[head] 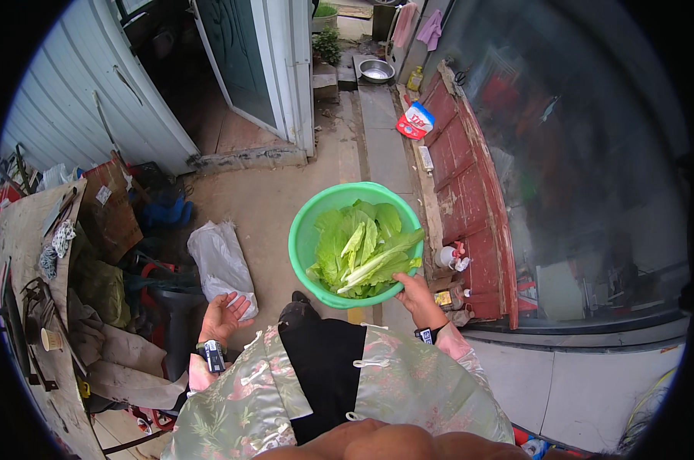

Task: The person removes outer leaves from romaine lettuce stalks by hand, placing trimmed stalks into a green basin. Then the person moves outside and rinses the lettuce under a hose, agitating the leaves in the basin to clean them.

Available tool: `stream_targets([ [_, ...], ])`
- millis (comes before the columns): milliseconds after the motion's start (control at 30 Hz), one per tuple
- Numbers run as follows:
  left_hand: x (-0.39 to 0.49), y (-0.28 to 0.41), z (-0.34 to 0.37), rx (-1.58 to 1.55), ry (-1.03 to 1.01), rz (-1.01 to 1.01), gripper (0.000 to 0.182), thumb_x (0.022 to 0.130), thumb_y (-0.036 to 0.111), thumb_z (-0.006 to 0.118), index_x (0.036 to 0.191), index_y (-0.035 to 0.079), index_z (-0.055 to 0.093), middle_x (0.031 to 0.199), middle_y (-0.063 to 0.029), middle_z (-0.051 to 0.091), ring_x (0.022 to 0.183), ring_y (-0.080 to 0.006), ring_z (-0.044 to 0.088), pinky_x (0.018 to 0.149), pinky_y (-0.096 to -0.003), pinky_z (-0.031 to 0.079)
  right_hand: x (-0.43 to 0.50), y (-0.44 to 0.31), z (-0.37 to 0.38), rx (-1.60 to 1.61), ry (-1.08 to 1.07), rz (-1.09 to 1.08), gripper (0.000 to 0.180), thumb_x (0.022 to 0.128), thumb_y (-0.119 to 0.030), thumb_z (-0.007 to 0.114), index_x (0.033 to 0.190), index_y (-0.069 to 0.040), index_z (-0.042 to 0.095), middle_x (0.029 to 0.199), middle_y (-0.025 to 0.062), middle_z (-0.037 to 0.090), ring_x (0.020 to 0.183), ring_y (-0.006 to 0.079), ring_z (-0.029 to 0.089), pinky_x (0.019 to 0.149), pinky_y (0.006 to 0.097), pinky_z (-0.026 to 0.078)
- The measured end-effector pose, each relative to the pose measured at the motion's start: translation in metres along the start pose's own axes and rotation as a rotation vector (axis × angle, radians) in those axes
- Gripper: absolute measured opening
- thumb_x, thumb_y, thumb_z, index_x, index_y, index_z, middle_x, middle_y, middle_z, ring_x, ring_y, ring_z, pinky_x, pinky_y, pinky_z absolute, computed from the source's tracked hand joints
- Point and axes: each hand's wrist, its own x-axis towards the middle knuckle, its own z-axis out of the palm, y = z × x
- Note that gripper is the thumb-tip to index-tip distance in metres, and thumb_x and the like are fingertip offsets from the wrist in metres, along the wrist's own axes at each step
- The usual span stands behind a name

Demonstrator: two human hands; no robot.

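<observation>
A round green plastic basin [301,270] with leafy green vegetables [364,247] in it is in front of me, a little right of the middle. My right hand [416,299] grips the basin at its lower right rim, the thumb by the leaves and the other fingers hidden. At the lower left, my left hand [225,319] is held away from the basin, palm up, fingers apart, with nothing in it. Beyond that hand a white plastic bag [220,264] lies on the ground. Both wrists wear strapped devices.
Left stands a wooden board [25,230] with tools and cord, beside piled clutter. A doorway with a green door [238,63] is ahead. Red wooden panels [468,190] lean along the right, near bottles and a red detergent bag [415,121]. A metal basin [376,71] sits farther off.
</observation>
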Motion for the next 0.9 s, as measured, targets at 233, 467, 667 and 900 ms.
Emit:
stream_targets([
  [233, 0.118, 0.098, 0.096, 0.037, -0.079, -0.042, 0.025, 0.089, 0.029, 0.051, 0.108, 0.013, 0.052, 0.112, -0.0094, 0.057, 0.104, -0.0265, 0.058, 0.091, -0.0702, 0.034, 0.112, -0.078, 0.022, 0.132, 0.043, 0.075, 0.027, 0.083, -0.008, 0.062, 0.109, -0.001, 0.056, 0.093, 0.0076, 0.063, 0.074, 0.0185, 0.063, 0.058, 0.0292, 0.053],
  [467, 0.232, 0.177, 0.305, 0.448, -0.236, -0.211, 0.035, 0.091, 0.034, 0.054, 0.116, 0.011, 0.049, 0.116, -0.0115, 0.055, 0.108, -0.0278, 0.056, 0.091, -0.0667, 0.037, 0.204, -0.171, 0.040, 0.142, 0.067, 0.036, 0.028, 0.084, -0.010, 0.062, 0.110, -0.003, 0.056, 0.096, 0.0070, 0.063, 0.074, 0.0174, 0.063, 0.059, 0.0279, 0.053],
  [667, 0.317, 0.200, 0.462, 0.780, -0.369, -0.369, 0.048, 0.088, 0.045, 0.060, 0.120, 0.011, 0.050, 0.116, -0.0115, 0.056, 0.112, -0.0265, 0.054, 0.096, -0.0591, 0.036, 0.299, -0.247, 0.038, 0.230, 0.036, -0.004, 0.031, 0.084, -0.008, 0.060, 0.113, 0.000, 0.054, 0.098, 0.0085, 0.063, 0.077, 0.0181, 0.064, 0.061, 0.0280, 0.055],
  [900, 0.430, 0.224, 0.563, 0.779, -0.386, -0.378, 0.047, 0.088, 0.038, 0.061, 0.123, 0.009, 0.051, 0.112, -0.0076, 0.063, 0.101, -0.0191, 0.060, 0.093, -0.0390, 0.045, 0.436, -0.369, 0.051, 0.104, -0.063, 0.030, 0.033, 0.084, -0.008, 0.058, 0.116, 0.002, 0.052, 0.102, 0.0109, 0.063, 0.085, 0.0206, 0.066, 0.067, 0.0310, 0.058],
])
